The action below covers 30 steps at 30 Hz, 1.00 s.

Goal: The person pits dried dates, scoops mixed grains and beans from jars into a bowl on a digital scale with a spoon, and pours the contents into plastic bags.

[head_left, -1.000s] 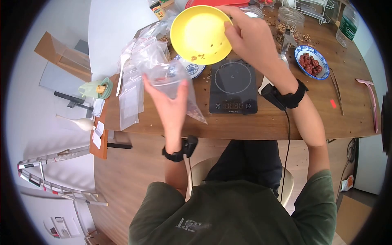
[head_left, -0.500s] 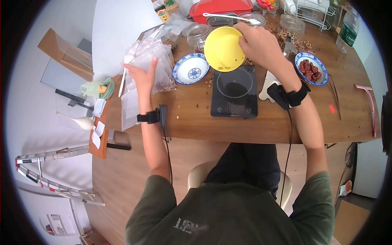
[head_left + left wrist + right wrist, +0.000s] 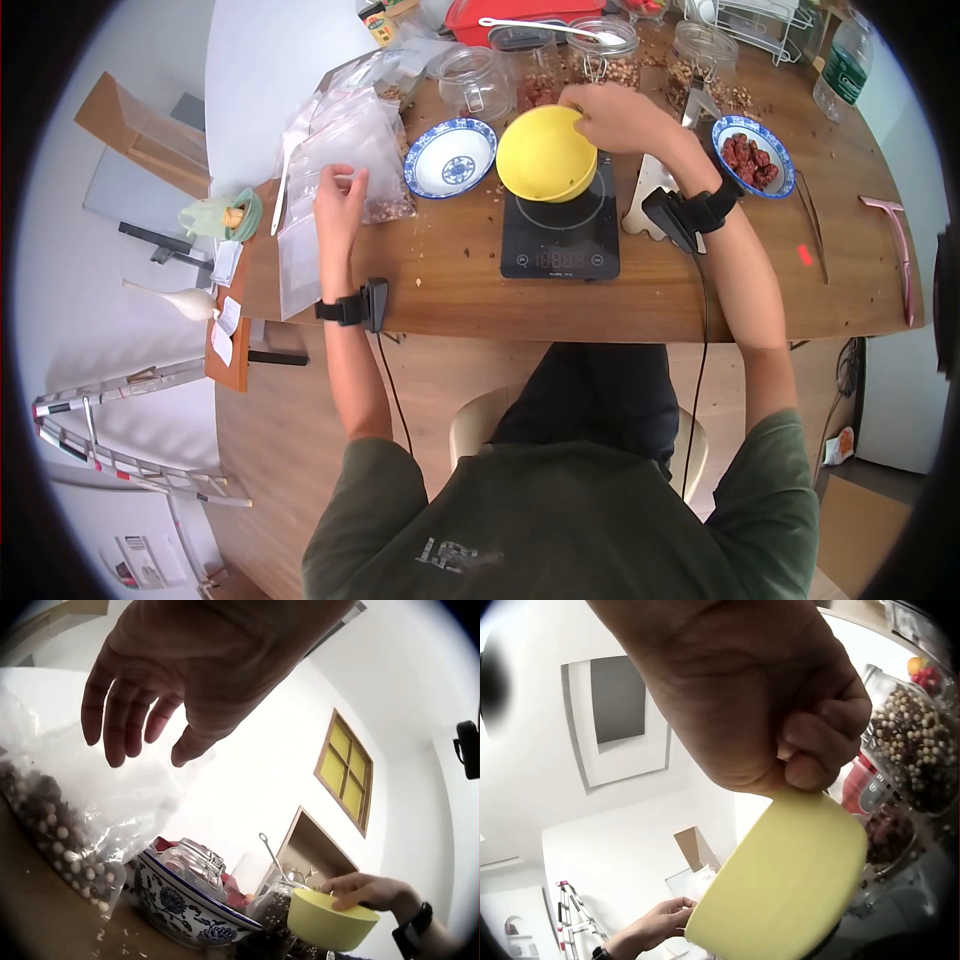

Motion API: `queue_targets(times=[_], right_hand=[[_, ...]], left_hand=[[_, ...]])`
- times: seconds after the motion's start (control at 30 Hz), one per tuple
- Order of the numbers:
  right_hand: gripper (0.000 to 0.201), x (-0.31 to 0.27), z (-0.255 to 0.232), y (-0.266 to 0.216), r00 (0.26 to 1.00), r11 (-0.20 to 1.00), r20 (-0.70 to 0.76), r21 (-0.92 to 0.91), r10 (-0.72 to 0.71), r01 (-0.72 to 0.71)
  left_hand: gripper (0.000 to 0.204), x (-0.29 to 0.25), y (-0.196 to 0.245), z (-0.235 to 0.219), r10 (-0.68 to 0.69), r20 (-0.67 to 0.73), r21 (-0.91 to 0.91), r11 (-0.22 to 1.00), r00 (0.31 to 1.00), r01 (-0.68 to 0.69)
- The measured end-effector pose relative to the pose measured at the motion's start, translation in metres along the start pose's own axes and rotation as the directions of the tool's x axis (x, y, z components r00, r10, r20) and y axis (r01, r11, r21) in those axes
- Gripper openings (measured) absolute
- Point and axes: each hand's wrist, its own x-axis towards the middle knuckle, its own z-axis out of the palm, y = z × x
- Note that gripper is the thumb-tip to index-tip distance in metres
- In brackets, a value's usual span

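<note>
The rim of a yellow bowl (image 3: 540, 165) is pinched between the thumb and fingers of my right hand (image 3: 625, 120). In the head view the bowl overlaps the back of a black kitchen scale (image 3: 560, 245) with a lit display; a few bits cling inside it. My left hand (image 3: 342, 205), fingers loosely bent and holding nothing, hovers by a pile of clear zip bags (image 3: 345, 150). The left wrist view shows a bag with mixed dark and pale beans (image 3: 64, 832) below that hand. Between the hands stands a blue-and-white bowl (image 3: 430, 160).
Glass jars (image 3: 470, 85) of dry goods line the back, a white spoon (image 3: 535, 24) lying across them. On the right are a patterned bowl of dried red fruit (image 3: 750, 160), tweezers (image 3: 815, 230), a pink razor-shaped tool (image 3: 905, 250) and a water bottle (image 3: 843, 70).
My left hand has let go of a clear bag, now down on the pile, and drawn back left. My right hand has lowered the yellow bowl from high up toward the scale.
</note>
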Motion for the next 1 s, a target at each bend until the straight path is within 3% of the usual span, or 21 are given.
queue_targets(times=[0.03,0.1,0.13,0.17,0.3,0.37,0.4,0.47,0.6,0.67,0.7,0.77,0.8,0.87,1.0], right_hand=[[0.027,0.000,0.004,0.002,0.997,0.999,0.071,0.028,-0.038,0.036],[0.027,0.001,0.008,0.010,0.987,0.996,0.140,0.055,-0.075,0.068],[0.027,0.000,0.002,0.002,0.947,0.997,0.317,0.032,0.050,-0.064],[0.027,0.000,-0.002,-0.002,0.859,0.982,0.482,-0.012,0.172,-0.190],[0.026,-0.001,-0.004,-0.006,0.844,0.984,0.509,-0.033,0.169,-0.177],[0.025,-0.001,-0.005,-0.007,0.837,0.984,0.519,-0.048,0.171,-0.172],[0.025,-0.001,-0.005,-0.007,0.833,0.984,0.525,-0.061,0.174,-0.167],[0.024,-0.001,-0.005,-0.007,0.828,0.983,0.530,-0.068,0.182,-0.172],[0.023,-0.003,-0.009,-0.011,0.836,0.982,0.516,-0.082,0.190,-0.172],[0.023,-0.003,-0.008,-0.010,0.839,0.982,0.510,-0.085,0.191,-0.171],[0.023,-0.004,-0.008,-0.010,0.843,0.982,0.504,-0.082,0.187,-0.169],[0.023,-0.004,-0.009,-0.010,0.844,0.981,0.500,-0.105,0.195,-0.165],[0.023,-0.004,-0.008,-0.011,0.846,0.980,0.495,-0.119,0.200,-0.162],[0.023,-0.004,-0.006,-0.011,0.843,0.976,0.494,-0.148,0.212,-0.159],[0.026,-0.005,-0.010,-0.017,0.828,0.962,0.501,-0.221,0.251,-0.157]], left_hand=[[0.030,0.004,0.001,0.003,0.046,0.023,-0.137,0.990,0.999,-0.043],[0.030,0.006,0.002,0.006,0.021,0.071,-0.133,0.991,0.997,-0.011],[0.028,0.005,0.004,0.006,0.019,0.094,-0.131,0.991,0.995,-0.007],[0.027,0.004,0.005,0.006,0.016,0.119,-0.129,0.992,0.993,0.000],[0.023,-0.005,0.007,0.006,0.070,0.121,-0.116,0.992,0.990,-0.056],[0.021,-0.017,0.039,-0.003,0.041,0.251,-0.207,0.978,0.967,0.012],[0.021,-0.019,0.047,-0.001,0.038,0.252,-0.210,0.978,0.967,0.016],[0.021,-0.020,0.063,0.005,0.122,0.366,-0.420,0.906,0.923,0.047],[0.023,-0.014,0.091,0.031,0.181,0.438,-0.553,0.826,0.881,0.105],[0.025,-0.007,0.098,0.048,0.253,0.486,-0.701,0.684,0.837,0.201],[0.025,-0.003,0.100,0.056,0.254,0.484,-0.707,0.678,0.837,0.203],[0.025,0.002,0.101,0.070,0.308,0.514,-0.828,0.421,0.801,0.369],[0.025,0.003,0.099,0.075,0.306,0.516,-0.829,0.415,0.800,0.375],[0.026,0.002,0.097,0.081,0.338,0.498,-0.865,0.252,0.798,0.433],[0.027,-0.005,0.087,0.087,0.327,0.525,-0.851,0.166,0.786,0.499]])
